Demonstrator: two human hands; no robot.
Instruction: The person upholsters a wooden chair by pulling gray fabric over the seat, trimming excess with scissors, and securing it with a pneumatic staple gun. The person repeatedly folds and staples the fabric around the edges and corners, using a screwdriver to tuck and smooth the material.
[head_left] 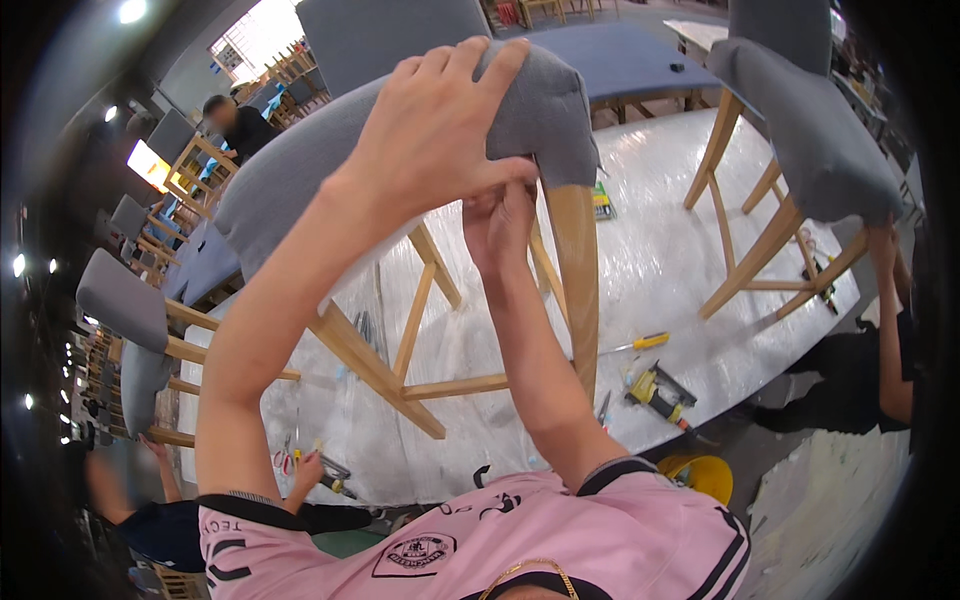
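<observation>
A chair with a grey fabric seat (300, 175) and pale wooden legs (574, 270) stands right before me. My left hand (430, 125) grips the front of its seat, fingers spread over the top and thumb down at the lower edge. Just under that thumb, my right hand (503, 215) is closed at the fabric's lower edge, beside the front right leg. The fingertips of this hand are partly hidden, and the two hands touch there.
The chair stands on a plastic-covered table (640, 240). A yellow-handled screwdriver (650, 341) and a staple gun (660, 395) lie at right. Another grey chair (800, 120) stands far right, a co-worker's arm (888, 320) at it. Left, another person's hand (308, 470) is near a second staple gun (338, 478).
</observation>
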